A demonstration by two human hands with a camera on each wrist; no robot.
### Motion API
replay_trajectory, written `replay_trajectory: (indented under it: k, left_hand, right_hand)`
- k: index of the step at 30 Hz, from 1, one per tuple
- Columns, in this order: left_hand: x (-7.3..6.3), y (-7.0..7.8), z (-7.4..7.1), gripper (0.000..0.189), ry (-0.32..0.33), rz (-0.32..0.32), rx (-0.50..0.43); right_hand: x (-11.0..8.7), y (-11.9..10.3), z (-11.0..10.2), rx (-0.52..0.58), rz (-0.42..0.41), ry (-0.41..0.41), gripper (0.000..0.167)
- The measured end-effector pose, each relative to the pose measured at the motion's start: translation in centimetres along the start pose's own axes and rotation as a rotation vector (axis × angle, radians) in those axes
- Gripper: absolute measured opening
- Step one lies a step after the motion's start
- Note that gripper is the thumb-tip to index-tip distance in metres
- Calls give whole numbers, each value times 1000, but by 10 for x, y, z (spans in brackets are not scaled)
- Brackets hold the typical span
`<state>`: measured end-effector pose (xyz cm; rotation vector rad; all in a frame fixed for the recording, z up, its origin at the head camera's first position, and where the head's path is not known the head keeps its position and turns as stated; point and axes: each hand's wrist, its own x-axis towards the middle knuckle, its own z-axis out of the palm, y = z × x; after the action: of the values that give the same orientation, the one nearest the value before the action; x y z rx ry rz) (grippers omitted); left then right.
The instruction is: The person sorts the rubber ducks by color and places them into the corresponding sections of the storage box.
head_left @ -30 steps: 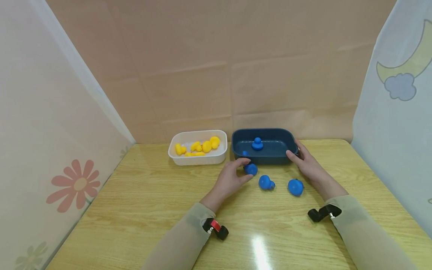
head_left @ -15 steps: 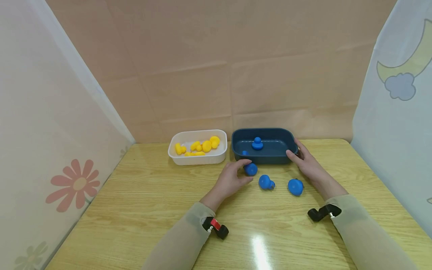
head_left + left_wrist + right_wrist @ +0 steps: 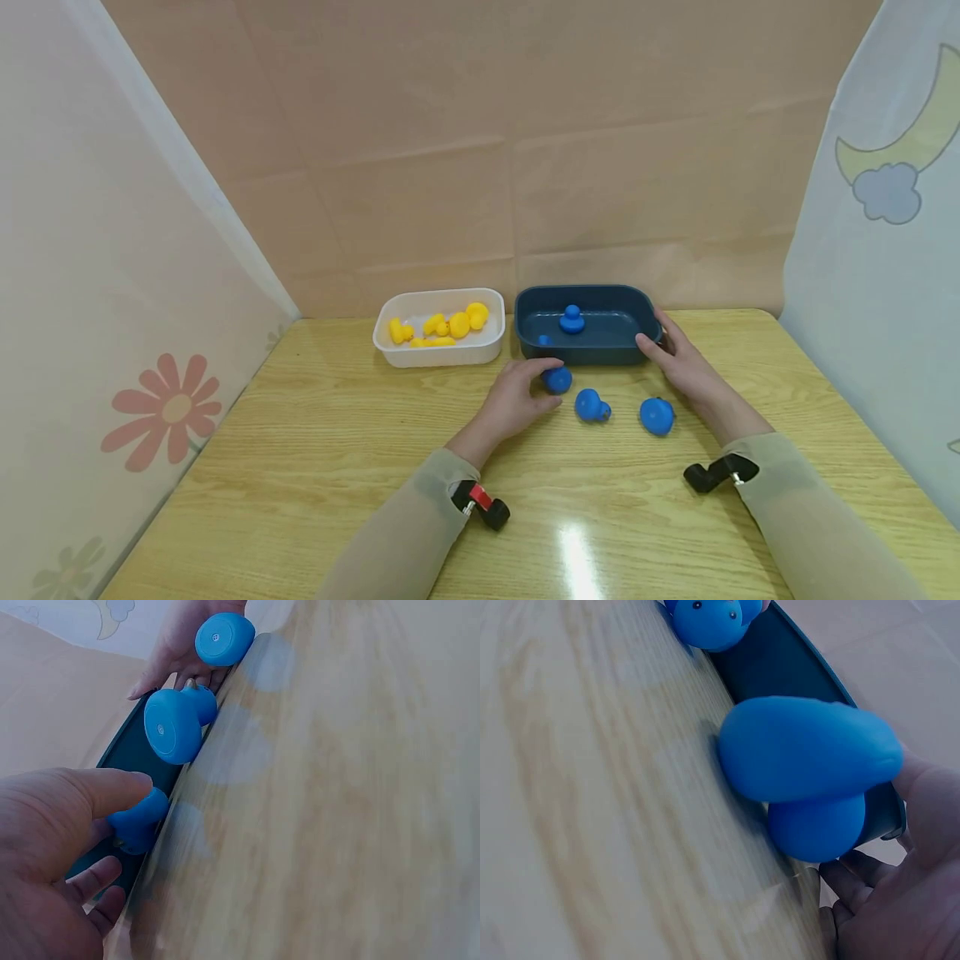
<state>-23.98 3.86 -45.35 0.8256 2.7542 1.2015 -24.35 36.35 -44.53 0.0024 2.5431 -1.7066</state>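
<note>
My left hand (image 3: 517, 398) has its thumb and index finger apart on either side of a blue rubber duck (image 3: 558, 381). This duck lies just in front of a dark blue tray (image 3: 607, 355); the index finger overlaps its top, and the thumb stands below it. At the tray's right end, my right hand (image 3: 686, 367) holds the corner, thumb on the near side, fingers partly hidden behind. Two more blue ducks lie tipped on the table, one in the middle (image 3: 589, 405) and one by my right wrist (image 3: 657, 416). Inside the tray are two blue ducks (image 3: 572, 320), one mostly hidden.
A white tray (image 3: 442, 358) with several yellow ducks (image 3: 459, 325) stands left of the dark one. Both are near the wooden table's (image 3: 322, 433) back edge, before a brown paper backdrop (image 3: 420, 167). Printed cloths hang on both sides.
My left thumb has dropped slightly away from the nearest blue duck, and the index finger has shifted a little over its top. My right hand and the trays have stayed put.
</note>
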Motion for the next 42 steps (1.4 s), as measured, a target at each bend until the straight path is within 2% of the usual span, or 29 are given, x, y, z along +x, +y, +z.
replay_trajectory:
  k: [15, 32, 42]
  left_hand:
    - [4, -2, 3, 54, -12, -18, 38]
    - [11, -5, 7, 51, 33, -58, 85]
    - [12, -5, 9, 47, 57, -55, 94]
  right_hand:
    - [0, 2, 0, -13, -9, 9, 97]
    - [-1, 0, 1, -19, -10, 8, 98]
    - [-1, 0, 1, -15, -16, 10, 96]
